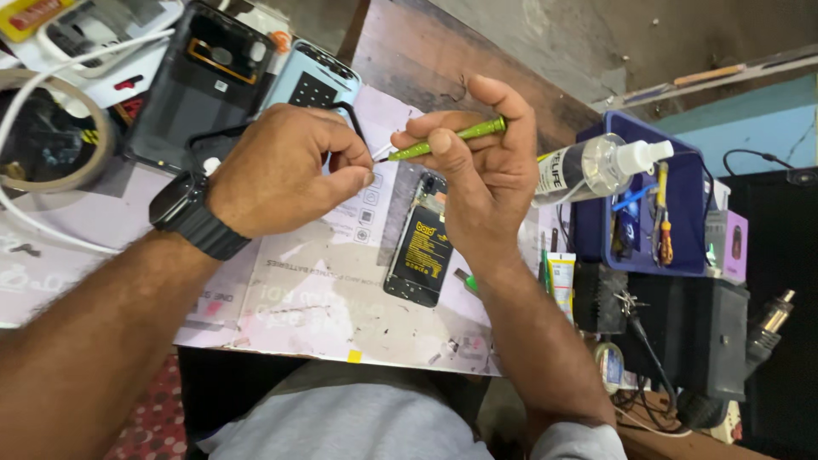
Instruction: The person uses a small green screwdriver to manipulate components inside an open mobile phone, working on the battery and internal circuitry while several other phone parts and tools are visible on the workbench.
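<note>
My right hand [481,170] grips a slim green screwdriver [460,134] held nearly level, its metal tip pointing left. The fingertips of my left hand [285,166] pinch at that tip; whatever sits between them is too small to see. A black watch [192,213] is on my left wrist. Just below the hands, an opened phone [419,247] lies face down on a pale printed mat [307,290], its black battery with yellow print exposed.
A dark phone back cover [204,77] and a light blue phone [311,81] lie at the back left, beside a tape roll [51,128] and a white cable. To the right stand a clear spray bottle [596,166], a blue tool rack [682,213] and black boxes.
</note>
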